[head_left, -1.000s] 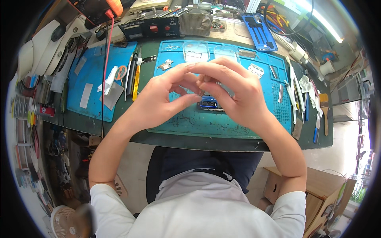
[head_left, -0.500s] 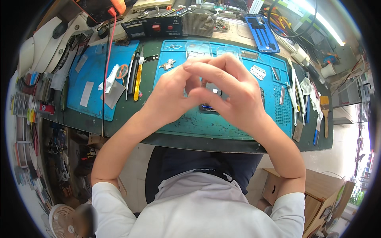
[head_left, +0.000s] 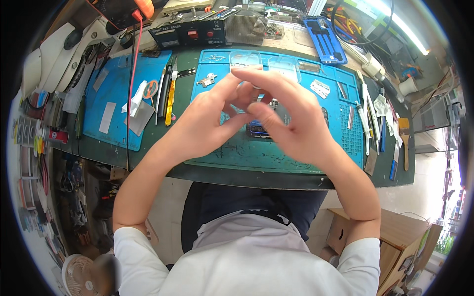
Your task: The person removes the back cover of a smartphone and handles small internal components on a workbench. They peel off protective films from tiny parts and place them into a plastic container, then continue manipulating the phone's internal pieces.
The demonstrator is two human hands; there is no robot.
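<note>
My left hand (head_left: 207, 121) and my right hand (head_left: 303, 121) meet above the blue work mat (head_left: 237, 155), thumbs and fingers curled toward each other. Between their fingertips a bit of a slim, greyish upright thing (head_left: 256, 93) shows; the fingers cover most of it, so its kind is unclear. Under the hands lies a dark phone with a blue edge (head_left: 257, 131), its inner parts partly exposed and largely hidden by my right hand. Behind the fingertips stand clear plastic containers (head_left: 245, 58). To the left of them is a small metal part (head_left: 207, 80).
Left of the mat lie a yellow-handled tool (head_left: 171, 101) and a second blue mat (head_left: 96, 121) with paper pieces. Tweezers, a brush (head_left: 405, 133) and other tools line the right side. A black power box (head_left: 190, 34) and a blue phone frame (head_left: 323, 39) sit at the back.
My fingers have shifted: the right thumb has dropped and the hands have opened slightly, showing more of the phone and the slim thing between the fingertips.
</note>
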